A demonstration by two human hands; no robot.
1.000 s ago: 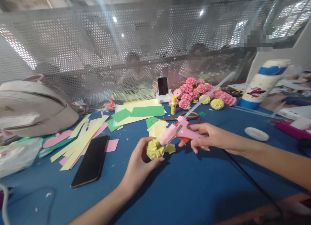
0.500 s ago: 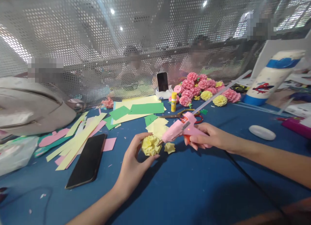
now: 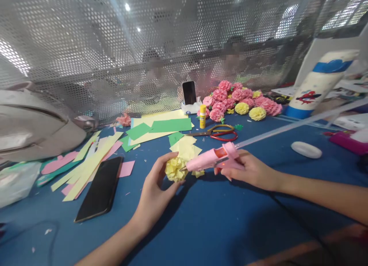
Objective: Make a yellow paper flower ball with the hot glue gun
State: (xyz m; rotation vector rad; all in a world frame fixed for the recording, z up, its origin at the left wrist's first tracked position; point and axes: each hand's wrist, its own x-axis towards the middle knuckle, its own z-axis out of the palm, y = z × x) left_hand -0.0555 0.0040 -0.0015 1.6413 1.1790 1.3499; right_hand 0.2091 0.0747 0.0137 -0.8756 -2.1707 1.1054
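Note:
My left hand (image 3: 156,187) is closed around a yellow paper flower (image 3: 174,169), thumb below it and fingers behind. My right hand (image 3: 248,169) grips a pink hot glue gun (image 3: 205,158), with a long clear glue stick (image 3: 287,126) sticking out of its back end. The gun's metal nozzle reaches the right side of the flower's petals; whether it touches them I cannot tell. Partly hidden under the gun lies a small yellow paper piece (image 3: 198,174). Pale yellow paper pieces (image 3: 185,145) lie just behind the flower.
Scissors (image 3: 221,132), a yellow glue stick tube (image 3: 202,117) and pink paper flowers (image 3: 220,95) lie farther back. A black phone (image 3: 100,189) and paper strips (image 3: 94,162) are on the left, beside a bag (image 3: 37,124). A bottle (image 3: 322,82) stands at the right.
The glue gun has turned flatter, and its long stick has swung down to the right. Its nozzle has moved over the flower's petals. My left hand still holds the flower.

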